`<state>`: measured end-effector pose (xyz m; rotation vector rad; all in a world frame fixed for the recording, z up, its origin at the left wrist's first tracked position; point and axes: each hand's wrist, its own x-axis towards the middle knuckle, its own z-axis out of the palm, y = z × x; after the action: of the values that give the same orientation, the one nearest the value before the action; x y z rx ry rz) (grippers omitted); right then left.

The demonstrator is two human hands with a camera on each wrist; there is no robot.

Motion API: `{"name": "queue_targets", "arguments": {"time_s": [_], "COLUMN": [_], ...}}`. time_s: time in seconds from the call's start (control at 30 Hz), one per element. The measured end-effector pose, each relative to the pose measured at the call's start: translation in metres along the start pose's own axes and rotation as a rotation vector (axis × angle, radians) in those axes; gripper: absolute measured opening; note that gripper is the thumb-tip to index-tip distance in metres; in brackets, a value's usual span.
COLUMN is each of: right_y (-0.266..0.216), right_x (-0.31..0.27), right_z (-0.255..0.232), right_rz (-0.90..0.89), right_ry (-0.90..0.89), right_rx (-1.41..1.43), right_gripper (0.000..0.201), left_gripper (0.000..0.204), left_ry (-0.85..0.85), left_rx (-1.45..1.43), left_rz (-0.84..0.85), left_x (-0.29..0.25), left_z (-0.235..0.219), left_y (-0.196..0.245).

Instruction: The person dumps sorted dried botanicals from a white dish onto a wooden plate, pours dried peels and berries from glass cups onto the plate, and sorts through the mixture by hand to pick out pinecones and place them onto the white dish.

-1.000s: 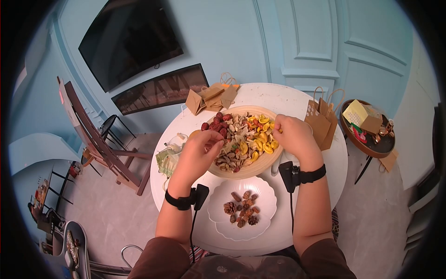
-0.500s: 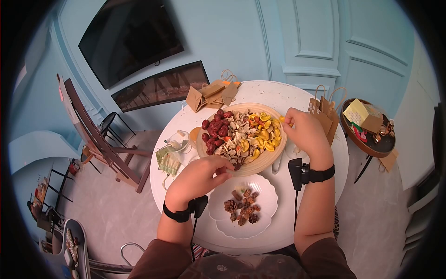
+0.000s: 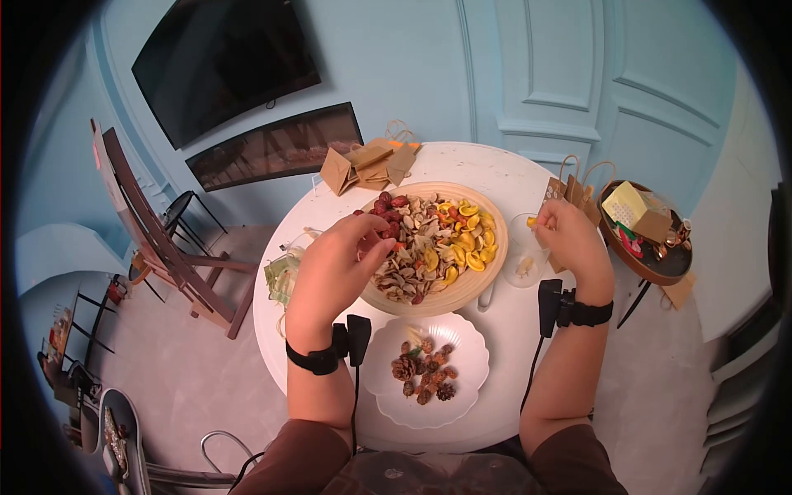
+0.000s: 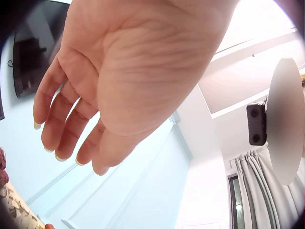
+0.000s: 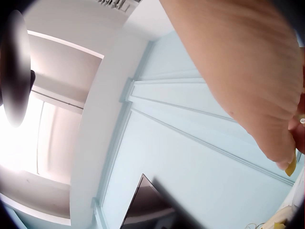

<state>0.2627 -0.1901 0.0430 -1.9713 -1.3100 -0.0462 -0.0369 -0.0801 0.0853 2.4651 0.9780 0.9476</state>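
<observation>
My right hand [image 3: 571,238] pinches a small curved yellow dried piece [image 5: 291,167] between thumb and fingertip. It hovers over the upper edge of a clear glass dish [image 3: 525,262] holding a few pale bits. My left hand [image 3: 340,262] hangs above the left side of a round wooden tray [image 3: 492,279], fingers loosely bent and nothing between them in the left wrist view. On the tray lie dark red dried dates [image 3: 386,206], pale dried slices [image 3: 421,247] and curved yellow pieces [image 3: 469,239]. In front, a white scalloped plate [image 3: 470,388] bears small pine cones [image 3: 403,368] and pale bits.
Folded brown paper bags [image 3: 371,165] lie at the table's back. More paper bags [image 3: 569,198] stand at the right, by a small round side table [image 3: 660,268] with boxes on it. Left of the tray is a green-and-white bundle [image 3: 282,276], partly behind my left hand.
My right hand has carried the yellow piece rightward from the tray to the glass dish. The left hand dipped toward the plate and rose again; pale and green bits now lie among the cones.
</observation>
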Motion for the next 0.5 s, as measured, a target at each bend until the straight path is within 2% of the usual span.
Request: {"name": "queue_targets", "arguments": {"time_s": [0.17, 0.43, 0.5], "right_y": [0.003, 0.0, 0.002], "right_x": [0.005, 0.009, 0.009], "right_z": [0.009, 0.019, 0.021], "right_rz": [0.064, 0.052, 0.037], "right_ry": [-0.124, -0.169, -0.171], "right_rx": [-0.017, -0.078, -0.077], "right_gripper": [0.016, 0.016, 0.016], "left_gripper": [0.021, 0.022, 0.022], "left_ry": [-0.045, -0.069, -0.038], "left_rx": [0.079, 0.061, 0.082], "left_rz": [-0.001, -0.012, 0.056], "left_x": [0.004, 0.001, 0.0], "left_z": [0.003, 0.006, 0.007], "left_y": [-0.014, -0.022, -0.024]}}
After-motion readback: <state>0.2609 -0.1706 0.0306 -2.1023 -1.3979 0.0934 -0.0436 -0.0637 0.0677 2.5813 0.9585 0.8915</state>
